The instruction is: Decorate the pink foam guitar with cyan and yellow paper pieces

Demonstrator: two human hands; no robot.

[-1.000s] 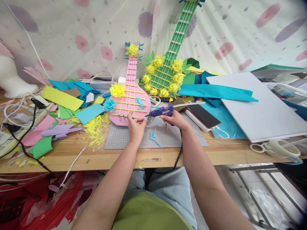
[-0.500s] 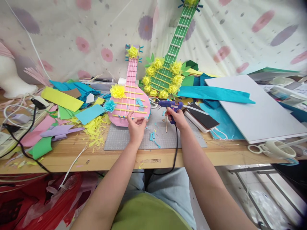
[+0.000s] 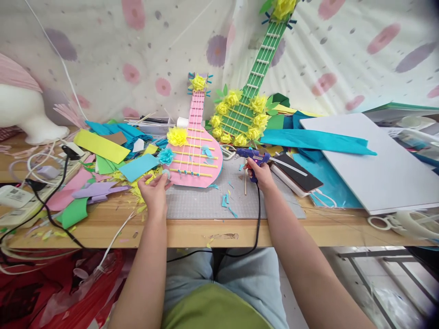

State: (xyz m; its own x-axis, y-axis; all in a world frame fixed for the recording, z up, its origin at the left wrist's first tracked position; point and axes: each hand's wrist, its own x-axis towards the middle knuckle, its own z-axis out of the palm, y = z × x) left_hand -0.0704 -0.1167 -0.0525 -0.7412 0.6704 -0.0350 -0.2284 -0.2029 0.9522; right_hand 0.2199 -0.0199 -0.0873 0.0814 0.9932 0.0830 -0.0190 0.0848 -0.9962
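Two hands worked over the counter, well apart from each other, both near its front edge. The left hand had its thumb and fingers pinched on a small pale blue piece, just beside the lower left edge of the pink guitar; whether the piece touched it could not be told. The guitar lay near the middle of the counter, its body over the grey mat and its neck toward the back edge. A yellow flower and a blue flower sat on its left side.

The right hand was wrapped around the handle of the glue gun, whose nozzle pointed left, toward the guitar. A pale stick jutted from its rear, above the phone. Its black cord dropped over the front edge.

Blue scraps lay on the mat. The green guitar leaned at the back edge. Toward the right edge lay a white board; a white mannequin head stood at the back left corner.
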